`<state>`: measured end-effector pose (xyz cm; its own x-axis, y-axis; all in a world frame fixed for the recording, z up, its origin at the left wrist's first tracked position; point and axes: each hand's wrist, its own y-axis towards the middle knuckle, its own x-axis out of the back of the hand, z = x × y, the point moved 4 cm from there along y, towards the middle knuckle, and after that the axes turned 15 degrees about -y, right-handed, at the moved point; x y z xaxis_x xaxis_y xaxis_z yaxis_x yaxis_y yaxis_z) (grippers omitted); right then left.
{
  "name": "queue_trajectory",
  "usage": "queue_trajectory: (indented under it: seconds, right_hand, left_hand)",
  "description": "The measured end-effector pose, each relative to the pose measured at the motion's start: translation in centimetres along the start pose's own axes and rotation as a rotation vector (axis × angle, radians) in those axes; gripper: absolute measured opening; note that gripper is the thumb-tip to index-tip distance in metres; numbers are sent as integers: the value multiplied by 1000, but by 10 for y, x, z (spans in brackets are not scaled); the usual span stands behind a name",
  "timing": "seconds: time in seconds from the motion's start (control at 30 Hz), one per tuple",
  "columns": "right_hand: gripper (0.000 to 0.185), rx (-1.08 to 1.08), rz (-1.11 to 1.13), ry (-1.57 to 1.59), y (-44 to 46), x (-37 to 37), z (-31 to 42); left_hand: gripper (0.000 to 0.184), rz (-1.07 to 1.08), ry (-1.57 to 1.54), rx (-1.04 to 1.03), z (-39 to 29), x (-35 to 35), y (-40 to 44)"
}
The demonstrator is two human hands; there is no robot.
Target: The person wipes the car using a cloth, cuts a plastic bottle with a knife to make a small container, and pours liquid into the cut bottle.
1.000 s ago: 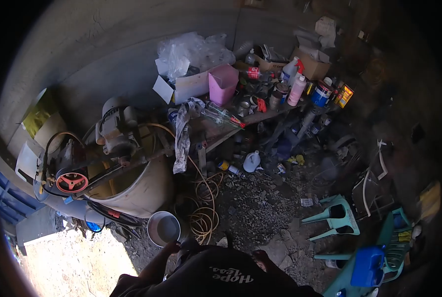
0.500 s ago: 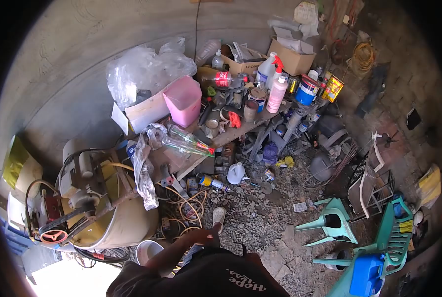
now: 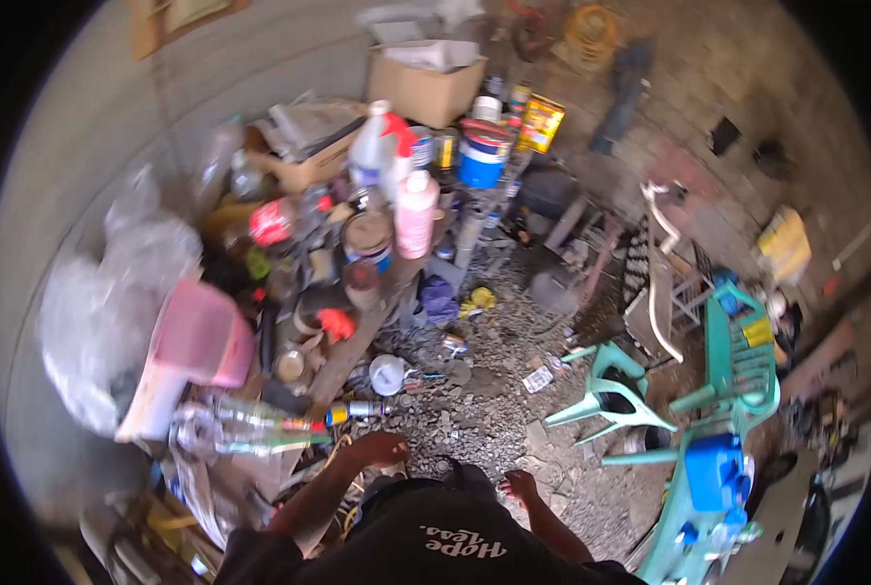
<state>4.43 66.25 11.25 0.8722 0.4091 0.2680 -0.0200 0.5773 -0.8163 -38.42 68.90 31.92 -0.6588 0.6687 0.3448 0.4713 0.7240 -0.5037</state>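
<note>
My left hand [image 3: 381,450] hangs in front of my body, with its loosely bent fingers slightly blurred. Nothing shows in it. Nearest to it, beyond the knuckles, lies a blue and yellow can [image 3: 357,413] on the ground. To the left, clear plastic bottles [image 3: 250,426] lie at the near end of a cluttered wooden table [image 3: 343,366]. My right hand [image 3: 517,486] is low beside my waist over the gravel, fingers a little apart and holding nothing visible. Neither hand appears to touch any object.
A pink bucket [image 3: 201,331], a pink bottle [image 3: 417,214] and a blue paint can [image 3: 484,156] crowd the table. On the right stand a green plastic chair [image 3: 616,395], a green bench [image 3: 665,526] and a blue jug [image 3: 716,473]. Gravel [image 3: 475,419] covers the ground between.
My view has turned right, so the table has shifted left and the machine has mostly left view. My right hand has come into view; my left hand is farther from my body.
</note>
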Motion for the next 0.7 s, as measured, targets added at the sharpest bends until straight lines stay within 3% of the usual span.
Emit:
queue_trajectory:
  seconds: [0.03, 0.07, 0.13, 0.2, 0.37, 0.43, 0.47, 0.5, 0.53, 0.57, 0.6, 0.63, 0.7]
  right_hand:
    - [27, 16, -50, -92, -4, -8, 16]
    - [27, 11, -68, -49, 1, -15, 21]
    - [32, 238, -332, -891, 10, -19, 39]
    - [35, 114, -361, -825, 8, -16, 64]
    - [38, 272, -278, -920, 56, 4, 103]
    - [37, 367, -114, -1240, 128, 7, 92]
    - [33, 362, -146, -1045, 119, 22, 107]
    - [32, 445, -144, -999, 165, 23, 79]
    - [31, 345, -153, -995, 160, 28, 95]
    - [31, 498, -68, -1176, 152, 35, 120]
    - [30, 595, -183, -1027, 137, 50, 133]
    - [26, 396, -148, -811, 141, 65, 137]
    - [24, 419, -111, -700, 168, 91, 127]
  left_hand:
    - [41, -95, -104, -55, -8, 16, -1]
    - [39, -51, -80, -14, -6, 24, 6]
    - [40, -80, -220, -4, -2, 35, 18]
    - [41, -73, -180, 3, 2, 40, 28]
    - [41, -157, -144, 59, 11, 48, 40]
    - [38, -173, -136, 57, -9, 52, 42]
    - [36, -146, -119, 48, 23, 43, 61]
    - [35, -100, -36, 180, 11, 47, 66]
    - [36, -183, -65, 146, 5, 47, 69]
    - [39, -192, -47, 201, -3, 47, 78]
    - [41, -198, -11, 226, -9, 47, 88]
    - [41, -224, -20, 238, -11, 44, 100]
    - [42, -271, -56, 260, -16, 37, 123]
